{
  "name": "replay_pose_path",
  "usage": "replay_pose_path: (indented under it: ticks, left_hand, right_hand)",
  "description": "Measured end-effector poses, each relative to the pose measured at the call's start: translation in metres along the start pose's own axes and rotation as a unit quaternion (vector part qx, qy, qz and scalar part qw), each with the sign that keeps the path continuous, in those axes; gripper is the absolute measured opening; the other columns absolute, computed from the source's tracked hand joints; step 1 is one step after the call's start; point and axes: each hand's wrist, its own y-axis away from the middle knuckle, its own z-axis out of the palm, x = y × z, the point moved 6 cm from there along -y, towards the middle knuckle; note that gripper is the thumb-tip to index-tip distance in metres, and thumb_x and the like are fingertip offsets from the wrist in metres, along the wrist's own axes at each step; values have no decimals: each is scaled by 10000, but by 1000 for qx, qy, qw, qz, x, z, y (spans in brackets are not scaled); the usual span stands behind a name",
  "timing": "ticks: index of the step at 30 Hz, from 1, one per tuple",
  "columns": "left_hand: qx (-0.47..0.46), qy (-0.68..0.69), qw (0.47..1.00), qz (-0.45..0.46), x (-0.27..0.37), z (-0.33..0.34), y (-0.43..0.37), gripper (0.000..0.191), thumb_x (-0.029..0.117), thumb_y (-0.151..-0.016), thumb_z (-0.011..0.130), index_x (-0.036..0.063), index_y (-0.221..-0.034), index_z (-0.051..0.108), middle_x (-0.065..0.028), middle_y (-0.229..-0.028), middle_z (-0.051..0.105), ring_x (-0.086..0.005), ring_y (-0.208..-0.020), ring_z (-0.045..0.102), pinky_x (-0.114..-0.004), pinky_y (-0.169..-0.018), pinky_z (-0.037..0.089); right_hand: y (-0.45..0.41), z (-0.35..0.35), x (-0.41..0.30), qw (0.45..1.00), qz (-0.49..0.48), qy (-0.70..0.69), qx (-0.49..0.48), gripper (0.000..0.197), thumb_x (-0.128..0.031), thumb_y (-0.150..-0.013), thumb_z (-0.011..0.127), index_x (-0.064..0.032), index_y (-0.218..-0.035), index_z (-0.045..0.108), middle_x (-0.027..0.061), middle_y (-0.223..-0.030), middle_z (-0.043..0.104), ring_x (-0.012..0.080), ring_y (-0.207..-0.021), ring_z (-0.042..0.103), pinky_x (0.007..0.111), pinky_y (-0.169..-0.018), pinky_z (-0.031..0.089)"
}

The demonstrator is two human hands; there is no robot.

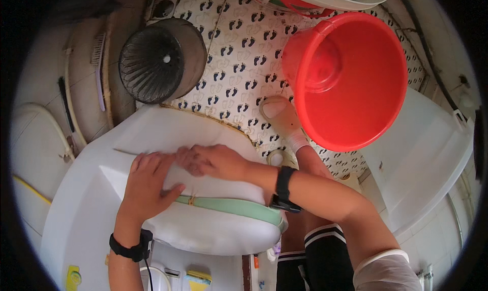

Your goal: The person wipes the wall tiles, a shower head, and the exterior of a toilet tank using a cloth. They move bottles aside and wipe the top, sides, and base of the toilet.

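Note:
Before me is a white toilet (213, 234), with a green seat band (228, 207) below its rounded lid and a brown mark on the band. My left hand (146, 184) rests on the toilet's side with its thumb apart and nothing visible in it. Close to those fingertips, my right hand (213, 163) bends against the same white surface, its fingers blurred. Whether it holds something small cannot be made out. Both wrists wear black bands. A thin dark line (126, 151) runs along the surface left of my hands.
A red bucket (354, 85) stands beside my sandalled foot (280, 114). A dark ribbed bin (152, 64) is near the floor drain (164, 7). A purple brush (100, 77) and hoses line the left wall. At right is a large white panel (415, 157); a yellow sponge (198, 279) lies below.

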Motion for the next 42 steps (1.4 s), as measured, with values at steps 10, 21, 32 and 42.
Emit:
replay_pose_path:
  ticks: [10, 21, 32, 42]
  left_hand:
    - [-57, -9, 998, -19, 2, 4, -17, 563, 290, -745, 783, 96, -1264, 683, -92, -1241, 652, -327, -1247, 570, -557, -1160, 333]
    - [-22, 3, 999, -30, -3, 2, -10, 548, 295, -748, 777, 103, -1253, 687, -71, -1262, 666, -328, -1264, 567, -552, -1177, 324]
    - [-23, -55, 997, -53, 1, 8, -1, 570, 323, -825, 748, 91, -1333, 638, -93, -1343, 614, -358, -1321, 503, -578, -1191, 293]
    - [-17, -5, 996, -88, 18, 2, 12, 571, 304, -805, 701, 59, -1317, 644, -146, -1320, 608, -395, -1343, 484, -595, -1198, 267]
  right_hand:
    - [35, -33, 243, 916, 352, 62, 184, 374, -293, -980, 569, -105, -1291, 656, 156, -1066, 761, 354, -999, 721, 420, -895, 565]
    - [-93, 6, 144, 985, 162, 55, -1, 400, -437, -995, 570, -164, -1272, 663, 185, -1127, 727, 368, -1036, 698, 430, -908, 546]
    - [38, -26, 179, 952, 299, 22, 65, 438, -297, -975, 559, -35, -1323, 614, 221, -1118, 731, 364, -1051, 715, 435, -867, 574]
    - [27, -18, 91, 991, 58, 121, 10, 306, -258, -988, 539, -124, -1252, 617, 201, -941, 724, 423, -828, 704, 563, -781, 559]
